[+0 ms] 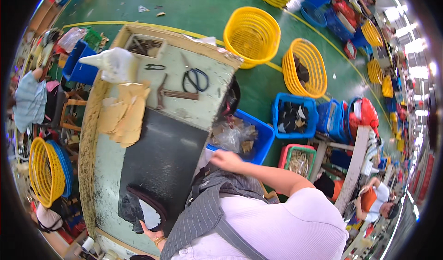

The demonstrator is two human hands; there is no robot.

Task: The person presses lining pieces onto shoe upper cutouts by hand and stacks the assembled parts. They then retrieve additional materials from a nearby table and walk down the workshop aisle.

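Note:
My left hand (156,236), with bracelets at the wrist, grips the edge of a stack of dark fabric pieces (134,209). A pale, jagged-edged piece (150,215) lies on top of the stack, by my fingertips. Under the stack is a black mat (161,154) on the worktable. My right hand (226,160) is by the table's right edge, beside a blue bin (264,142) of clear plastic bags. Its fingers are curled closed; what they hold, if anything, is hidden. Farther up the table lie a hammer (177,94), blue-handled scissors (197,80) and small black snips (154,67).
Tan sheets (124,114) and a plastic bag (115,65) lie along the table's left side. A box of small parts (146,45) stands at its far end. Yellow baskets (253,36) and a blue crate of scraps (295,115) stand on the green floor. Other people work nearby.

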